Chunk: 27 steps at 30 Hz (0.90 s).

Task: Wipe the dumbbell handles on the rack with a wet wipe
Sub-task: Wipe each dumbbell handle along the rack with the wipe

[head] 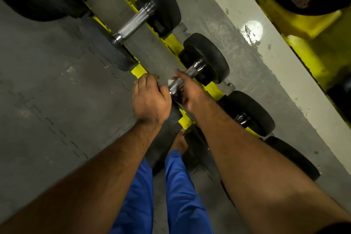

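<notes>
Head view, looking down on a yellow rack (171, 42) carrying a row of dumbbells; both hands meet at the knurled handle (183, 80) of the middle dumbbell, whose far head (206, 59) sits on the rear rail. The left hand (149, 99) is curled closed at the near end of the handle, steadying it, though what its fingers enclose is hidden; the right hand (188, 91) wraps the bar from the far side, thumb laid along the knurling, its grip closed on the handle with a scrap of white wipe (170, 81) showing between the two hands. How much of the wipe lies under the palm cannot be told. To do this step well, judged from the layout: keep the wipe fully between palm and steel; twist around the bar as well as sliding along it, since knurling traps grime; run right up to the chrome collar; hold the weight firmly so it does not roll off the rails. The next handle (131, 24) up the rack lies bare, well apart; a nearer dumbbell (250, 112) lies beside the right forearm.
</notes>
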Each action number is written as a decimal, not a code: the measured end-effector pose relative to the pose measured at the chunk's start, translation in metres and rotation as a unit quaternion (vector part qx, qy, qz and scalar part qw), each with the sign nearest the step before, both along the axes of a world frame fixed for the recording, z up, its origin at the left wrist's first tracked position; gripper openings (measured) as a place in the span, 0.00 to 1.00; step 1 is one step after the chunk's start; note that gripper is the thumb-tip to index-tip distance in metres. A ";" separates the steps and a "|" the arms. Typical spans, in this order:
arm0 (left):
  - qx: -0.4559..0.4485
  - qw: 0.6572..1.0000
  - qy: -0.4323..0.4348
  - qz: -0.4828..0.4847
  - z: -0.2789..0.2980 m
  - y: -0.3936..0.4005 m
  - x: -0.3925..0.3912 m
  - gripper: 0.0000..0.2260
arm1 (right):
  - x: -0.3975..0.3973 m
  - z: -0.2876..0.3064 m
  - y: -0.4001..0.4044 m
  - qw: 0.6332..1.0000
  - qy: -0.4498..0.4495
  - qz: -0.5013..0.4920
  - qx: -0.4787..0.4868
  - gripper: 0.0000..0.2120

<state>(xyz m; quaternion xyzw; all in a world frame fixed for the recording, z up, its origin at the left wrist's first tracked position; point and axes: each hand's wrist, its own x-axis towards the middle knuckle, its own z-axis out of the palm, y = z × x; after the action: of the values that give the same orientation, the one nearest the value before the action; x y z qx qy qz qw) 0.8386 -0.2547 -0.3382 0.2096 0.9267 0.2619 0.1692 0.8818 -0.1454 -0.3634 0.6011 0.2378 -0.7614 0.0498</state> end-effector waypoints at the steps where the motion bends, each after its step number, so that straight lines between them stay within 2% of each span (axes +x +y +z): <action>1: -0.011 1.000 0.009 -0.013 0.001 -0.002 0.000 0.19 | 0.000 0.002 0.001 0.999 -0.015 0.028 0.009 0.10; 6: -0.049 0.993 0.070 -0.076 0.005 -0.012 0.009 0.15 | 0.013 0.003 -0.002 0.994 -0.021 0.109 0.002 0.02; 8: -0.043 0.992 0.078 -0.093 0.008 -0.014 0.013 0.14 | 0.022 0.003 0.001 0.991 0.004 0.132 0.004 0.07; 11: -0.045 0.990 0.083 -0.108 0.012 -0.016 0.018 0.15 | 0.028 0.013 -0.001 0.992 -0.007 0.125 0.020 0.15; 17: -0.045 0.991 0.065 -0.106 0.035 -0.022 0.040 0.20 | 0.042 0.030 -0.008 0.989 -0.060 0.115 0.068 0.20; 20: -0.028 0.994 0.058 -0.086 0.049 -0.025 0.057 0.20 | 0.056 0.051 -0.010 0.993 -0.049 0.092 0.060 0.11; 23: -0.032 0.996 0.036 -0.069 0.060 -0.031 0.071 0.19 | 0.074 0.057 -0.013 0.993 -0.041 0.101 0.051 0.07; 27: -0.036 0.997 0.003 -0.064 0.068 -0.039 0.092 0.20 | 0.093 0.067 -0.019 0.980 -0.058 0.170 0.087 0.05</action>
<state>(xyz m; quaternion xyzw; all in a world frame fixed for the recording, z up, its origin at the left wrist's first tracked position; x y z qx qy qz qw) 0.9303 -0.2934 -0.2702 0.2635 0.9206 0.2166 0.1900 0.9748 -0.1646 -0.2967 0.5971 0.3983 -0.6822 0.1395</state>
